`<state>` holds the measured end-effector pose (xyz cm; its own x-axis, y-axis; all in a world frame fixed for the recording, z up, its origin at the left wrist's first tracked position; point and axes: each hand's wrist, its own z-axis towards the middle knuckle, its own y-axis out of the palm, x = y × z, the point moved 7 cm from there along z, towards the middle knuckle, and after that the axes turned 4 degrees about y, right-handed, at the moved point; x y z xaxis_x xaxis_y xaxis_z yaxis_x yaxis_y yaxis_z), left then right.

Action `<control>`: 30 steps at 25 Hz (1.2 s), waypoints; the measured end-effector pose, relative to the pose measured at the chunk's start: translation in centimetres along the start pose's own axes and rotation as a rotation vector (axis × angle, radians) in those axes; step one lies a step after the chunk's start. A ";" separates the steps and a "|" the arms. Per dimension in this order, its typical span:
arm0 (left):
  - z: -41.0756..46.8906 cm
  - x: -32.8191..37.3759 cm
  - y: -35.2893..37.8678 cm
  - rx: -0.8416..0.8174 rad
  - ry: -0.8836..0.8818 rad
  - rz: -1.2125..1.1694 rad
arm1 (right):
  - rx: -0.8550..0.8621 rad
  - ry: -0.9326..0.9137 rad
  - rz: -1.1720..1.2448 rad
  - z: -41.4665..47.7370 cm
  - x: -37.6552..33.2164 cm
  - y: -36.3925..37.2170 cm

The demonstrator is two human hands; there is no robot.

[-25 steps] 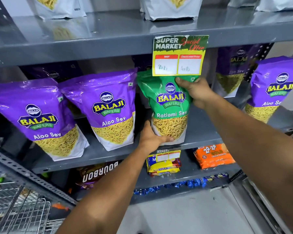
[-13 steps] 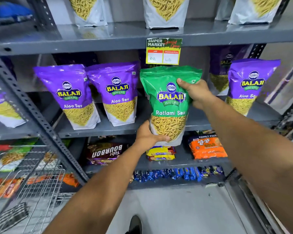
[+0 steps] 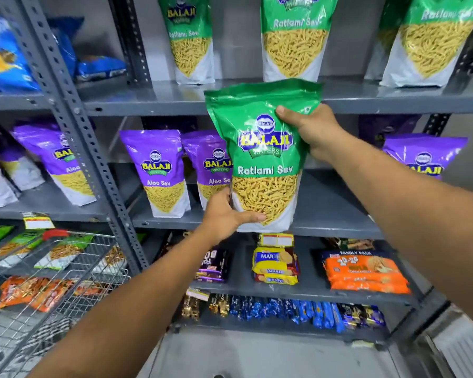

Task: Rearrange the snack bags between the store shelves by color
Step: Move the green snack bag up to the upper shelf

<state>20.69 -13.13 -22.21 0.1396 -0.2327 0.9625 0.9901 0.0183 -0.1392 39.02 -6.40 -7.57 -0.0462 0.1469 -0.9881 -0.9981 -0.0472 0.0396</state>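
I hold a green Ratlami Sev bag [image 3: 262,159] upright in front of the shelves, clear of the middle shelf [image 3: 333,211]. My left hand [image 3: 224,214] grips its lower left corner. My right hand [image 3: 311,129] grips its upper right edge. Purple Aloo Sev bags [image 3: 159,170] stand on the middle shelf to the left, one [image 3: 210,165] partly behind the held bag, another [image 3: 423,156] at the right. Green Ratlami Sev bags [image 3: 292,36] stand on the upper shelf [image 3: 153,96], directly above.
A slanted grey upright post [image 3: 88,137] divides the rack. Blue chip bags [image 3: 8,53] lie upper left. Biscuit packs [image 3: 276,263] and orange packs [image 3: 363,271] fill lower shelves. A wire trolley [image 3: 38,282] stands at lower left.
The green bag has been lifted off the middle shelf and raised toward the upper shelf. My view has tilted up, revealing the green bags above.
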 end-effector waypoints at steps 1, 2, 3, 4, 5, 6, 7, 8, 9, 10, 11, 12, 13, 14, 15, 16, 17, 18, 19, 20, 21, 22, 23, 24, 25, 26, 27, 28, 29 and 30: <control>0.9 1.7 -1.2 0.022 0.028 0.004 | 0.007 -0.022 -0.026 0.7 -2.1 0.9; 1.8 3.7 -2.4 0.043 0.063 0.003 | 0.017 -0.044 -0.031 1.7 -4.1 1.7; 2.9 5.7 -3.7 0.065 0.101 -0.003 | 0.011 -0.069 -0.009 2.7 -6.2 2.6; 4.1 7.6 -5.0 0.081 0.140 -0.009 | -0.014 -0.096 0.026 3.5 -8.4 3.8; 5.4 9.5 -6.4 0.092 0.180 -0.014 | -0.044 -0.135 0.049 4.5 -10.5 5.0; 6.6 11.3 -7.7 0.102 0.221 -0.014 | -0.062 -0.170 0.059 4.9 -12.5 6.2; 8.0 12.9 -9.1 0.115 0.260 -0.009 | -0.070 -0.199 0.068 5.7 -14.2 7.2; 9.5 14.3 -10.4 0.128 0.299 0.001 | -0.063 -0.223 0.080 7.0 -15.6 8.2; 10.6 15.5 -11.4 0.136 0.328 0.012 | -0.053 -0.259 0.085 8.1 -16.8 9.0; 11.6 16.5 -12.3 0.148 0.349 0.018 | -0.047 -0.283 0.089 8.6 -17.6 9.7; 12.8 17.4 -13.3 0.160 0.375 0.024 | -0.031 -0.295 0.088 10.0 -18.2 10.5; 14.4 17.8 -14.3 0.162 0.399 0.032 | -0.007 -0.306 0.080 11.3 -18.9 11.3; 16.3 18.2 -15.1 0.158 0.417 0.030 | 0.015 -0.321 0.066 12.1 -19.7 12.1; 18.0 18.2 -15.8 0.156 0.425 0.023 | 0.020 -0.341 0.045 12.6 -20.4 13.0; 19.6 18.1 -16.3 0.157 0.423 0.015 | 0.020 -0.349 0.012 13.1 -20.9 13.7; 20.9 17.8 -16.6 0.153 0.417 0.010 | 0.028 -0.338 -0.014 14.0 -21.0 14.1; 22.1 17.4 -16.8 0.140 0.406 0.016 | 0.048 -0.334 -0.032 15.3 -20.7 14.2; 23.1 16.9 -16.8 0.123 0.391 0.029 | 0.069 -0.327 -0.025 16.1 -20.2 14.1; 24.0 16.3 -16.9 0.104 0.377 0.045 | 0.080 -0.324 -0.011 16.4 -19.6 14.1; 24.8 15.8 -17.0 0.083 0.362 0.058 | 0.083 -0.326 0.000 16.8 -19.1 14.2; 25.4 15.4 -17.1 0.058 0.349 0.067 | 0.094 -0.331 -0.009 17.4 -18.8 14.4; 25.9 15.1 -17.2 0.035 0.339 0.074 | 0.107 -0.334 -0.019 18.0 -18.5 14.4; 26.2 14.8 -17.2 0.022 0.332 0.079 | 0.101 -0.335 -0.028 18.4 -18.2 14.7; 26.3 14.7 -17.3 0.017 0.331 0.077 | 0.090 -0.350 -0.037 18.8 -18.0 14.9; 26.2 14.6 -17.3 0.013 0.329 0.072 | 0.069 -0.360 -0.035 19.0 -17.9 15.1; 26.1 14.5 -17.3 0.001 0.327 0.062 | 0.028 -0.337 -0.040 19.3 -17.5 15.3; 25.9 14.5 -17.5 -0.011 0.327 0.046 | -0.019 -0.299 -0.058 19.3 -16.8 15.4; 25.8 14.6 -17.7 -0.023 0.332 0.031 | -0.050 -0.257 -0.088 19.1 -15.9 15.0; 25.7 14.9 -17.9 -0.033 0.339 0.024 | -0.066 -0.214 -0.109 18.9 -14.6 14.4; 25.6 15.0 -18.2 -0.040 0.338 0.024 | -0.080 -0.172 -0.148 18.7 -13.0 13.7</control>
<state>5.18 7.89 0.70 0.1431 -0.5421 0.8281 0.9843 -0.0093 -0.1762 25.21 9.50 8.61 0.0874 0.3243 -0.9419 -0.9884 -0.0898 -0.1226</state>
